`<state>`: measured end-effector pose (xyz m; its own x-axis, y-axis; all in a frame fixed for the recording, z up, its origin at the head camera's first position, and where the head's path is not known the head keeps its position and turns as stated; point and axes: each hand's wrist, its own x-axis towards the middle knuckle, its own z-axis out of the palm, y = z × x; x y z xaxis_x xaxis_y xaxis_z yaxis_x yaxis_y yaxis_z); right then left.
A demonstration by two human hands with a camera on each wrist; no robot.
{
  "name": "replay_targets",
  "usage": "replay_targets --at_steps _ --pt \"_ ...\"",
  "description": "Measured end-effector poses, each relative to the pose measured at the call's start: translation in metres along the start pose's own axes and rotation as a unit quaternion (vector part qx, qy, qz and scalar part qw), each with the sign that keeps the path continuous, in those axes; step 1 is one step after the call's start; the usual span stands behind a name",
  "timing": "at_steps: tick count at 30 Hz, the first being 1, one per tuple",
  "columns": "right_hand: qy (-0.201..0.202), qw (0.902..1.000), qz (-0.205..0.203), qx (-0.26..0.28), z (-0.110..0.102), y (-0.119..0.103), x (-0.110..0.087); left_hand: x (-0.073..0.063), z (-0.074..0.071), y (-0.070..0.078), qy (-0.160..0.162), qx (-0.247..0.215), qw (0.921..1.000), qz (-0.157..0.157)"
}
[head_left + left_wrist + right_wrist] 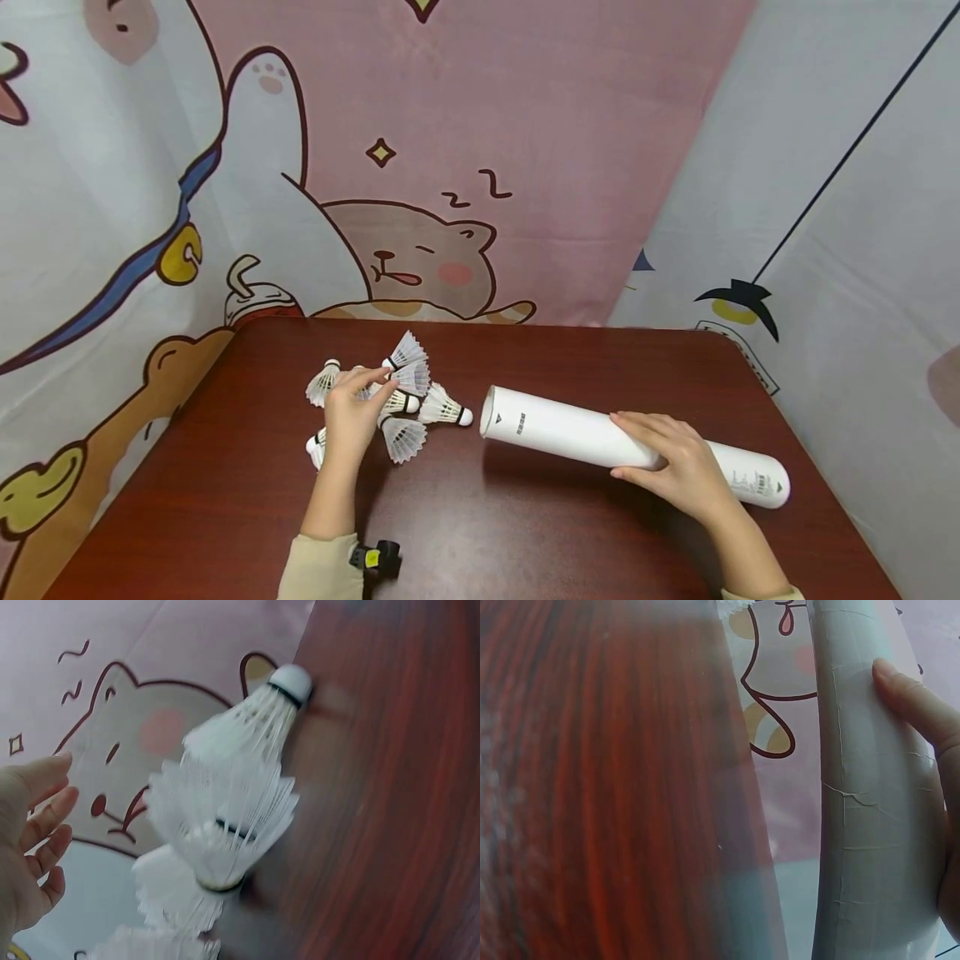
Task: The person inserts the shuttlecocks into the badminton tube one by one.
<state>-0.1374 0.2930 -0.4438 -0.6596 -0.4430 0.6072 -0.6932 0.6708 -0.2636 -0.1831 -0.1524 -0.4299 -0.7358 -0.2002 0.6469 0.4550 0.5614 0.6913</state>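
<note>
A long white shuttlecock tube (562,427) lies slanted in my right hand (678,462), its open end towards the left. That hand grips the tube around its middle; the right wrist view shows the thumb (907,697) along creased white paper. Over a loose pile of white shuttlecocks (442,408) hovers my left hand (351,417), thumb and fingers apart. From the left wrist, its fingers (52,817) look loosely bent with nothing between them, beside several shuttlecocks (217,817). Some shuttlecocks are partly hidden behind the left hand.
A dark red-brown wooden table (480,533) carries everything. One shuttlecock (317,448) lies at the pile's left edge, another (322,383) further back. Cartoon-printed cloth (570,167) hangs behind the table. A black wrist device (378,558) sits at the left sleeve.
</note>
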Motion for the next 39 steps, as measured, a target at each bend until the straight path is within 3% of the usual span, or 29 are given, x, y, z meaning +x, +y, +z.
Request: replay_targets --at_steps 12,21,32,39 --pt "-0.015 0.9996 0.022 0.001 -0.004 -0.002 0.001 -0.002 -0.022 -0.023 -0.016 0.110 0.9931 -0.038" --pt "-0.015 0.9997 0.022 0.001 -0.003 -0.002 0.000 -0.003 -0.025 -0.034 -0.041 0.113 0.9894 -0.082" --pt "-0.016 0.9996 0.023 0.001 -0.002 -0.002 0.000 -0.006 -0.022 -0.039 -0.101 0.133 0.9805 -0.102" --pt "-0.015 0.9997 0.021 -0.003 -0.002 -0.002 0.000 -0.008 -0.021 -0.041 -0.105 0.127 0.9803 -0.109"
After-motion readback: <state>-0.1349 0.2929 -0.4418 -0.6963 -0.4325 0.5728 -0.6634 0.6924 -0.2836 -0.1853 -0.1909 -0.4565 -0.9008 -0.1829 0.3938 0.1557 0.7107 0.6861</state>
